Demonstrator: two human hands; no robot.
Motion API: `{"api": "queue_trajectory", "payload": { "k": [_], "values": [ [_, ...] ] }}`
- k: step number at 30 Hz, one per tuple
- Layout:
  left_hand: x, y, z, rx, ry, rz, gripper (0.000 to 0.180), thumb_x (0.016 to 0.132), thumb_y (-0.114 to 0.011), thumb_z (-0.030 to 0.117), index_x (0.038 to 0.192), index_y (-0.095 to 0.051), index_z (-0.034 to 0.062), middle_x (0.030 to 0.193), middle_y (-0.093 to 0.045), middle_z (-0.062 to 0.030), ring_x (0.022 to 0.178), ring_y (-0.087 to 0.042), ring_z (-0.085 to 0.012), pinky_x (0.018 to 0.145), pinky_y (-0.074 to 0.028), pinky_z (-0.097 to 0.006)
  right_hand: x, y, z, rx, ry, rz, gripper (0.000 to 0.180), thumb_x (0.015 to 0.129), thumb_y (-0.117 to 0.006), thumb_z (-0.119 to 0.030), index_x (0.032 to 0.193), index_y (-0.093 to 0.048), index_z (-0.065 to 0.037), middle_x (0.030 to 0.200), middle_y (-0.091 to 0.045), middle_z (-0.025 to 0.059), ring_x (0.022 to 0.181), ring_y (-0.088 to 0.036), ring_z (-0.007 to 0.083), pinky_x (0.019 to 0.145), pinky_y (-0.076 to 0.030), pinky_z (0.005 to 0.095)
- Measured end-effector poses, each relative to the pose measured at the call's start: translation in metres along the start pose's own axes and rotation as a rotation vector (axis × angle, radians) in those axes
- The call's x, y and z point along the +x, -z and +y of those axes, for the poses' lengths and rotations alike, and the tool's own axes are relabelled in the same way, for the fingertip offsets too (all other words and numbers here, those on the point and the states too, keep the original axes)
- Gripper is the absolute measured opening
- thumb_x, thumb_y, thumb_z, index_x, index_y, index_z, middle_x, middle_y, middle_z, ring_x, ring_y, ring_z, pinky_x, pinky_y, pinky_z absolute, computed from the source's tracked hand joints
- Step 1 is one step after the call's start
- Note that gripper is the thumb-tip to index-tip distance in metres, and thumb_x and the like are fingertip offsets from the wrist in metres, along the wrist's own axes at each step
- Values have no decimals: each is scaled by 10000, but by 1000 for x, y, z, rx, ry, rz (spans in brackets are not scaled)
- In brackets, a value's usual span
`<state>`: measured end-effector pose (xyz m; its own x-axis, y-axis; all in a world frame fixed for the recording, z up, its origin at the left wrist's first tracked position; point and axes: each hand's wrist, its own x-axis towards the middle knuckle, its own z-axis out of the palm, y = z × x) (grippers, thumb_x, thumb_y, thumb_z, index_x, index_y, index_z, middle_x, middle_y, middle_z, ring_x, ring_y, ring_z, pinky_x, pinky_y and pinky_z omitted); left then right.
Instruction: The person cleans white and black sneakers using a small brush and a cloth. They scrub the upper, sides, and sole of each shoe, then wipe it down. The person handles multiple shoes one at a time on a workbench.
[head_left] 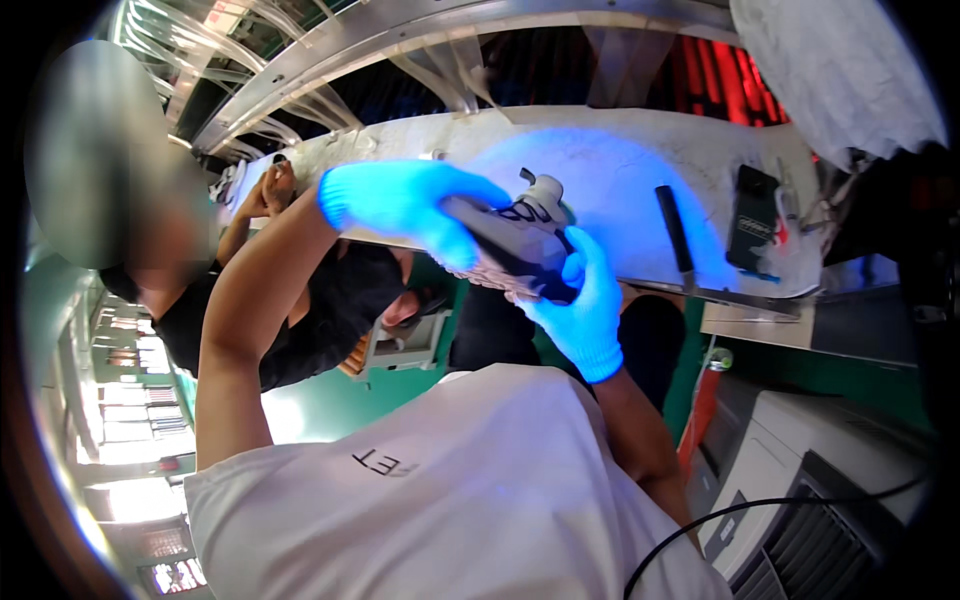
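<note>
Both my hands wear knit gloves that glow blue under a bright blue light. Between them I hold a sneaker tilted on its side, with dark and pale panels, black laces and a pale chunky sole. My left hand is closed round one end of the shoe, its thumb toward the sole. At the other end my right hand grips the shoe, fingers on the upper. The shoe hangs just in front of the table's near edge. Parts of it are hidden behind my gloves.
On the white-covered table lie a black-handled tool and a dark phone-like slab. A co-worker sits at the left, hands over the table. A pale machine stands low right, with a black cable before it.
</note>
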<state>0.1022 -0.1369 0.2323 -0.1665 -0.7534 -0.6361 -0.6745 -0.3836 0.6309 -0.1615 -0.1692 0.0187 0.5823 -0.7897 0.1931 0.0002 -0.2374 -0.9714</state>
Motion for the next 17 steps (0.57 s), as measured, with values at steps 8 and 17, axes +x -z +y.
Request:
{"api": "queue_trajectory", "payload": {
  "k": [8,17],
  "values": [
    [21,-117,-43,-313,-388,647,799,817,-1010,211,1491,-625,21,1361,-739,-135,1279,-698,-221,1147,-553,-416,-18,-10,54,524,-177,-6,1033,810,-1032,-172,1638,-441,4,1506,-609,182,1383,-632,289,1157,-551,440],
    [74,-242,-102,-1326,-426,615,825,871,-964,113,1530,-511,-88,1497,-662,-220,1385,-632,-240,1214,-506,-460,-10,-12,32,638,-391,-97,1006,805,-925,-38,1680,-431,9,1583,-617,151,1440,-626,295,1235,-508,470]
  ]
}}
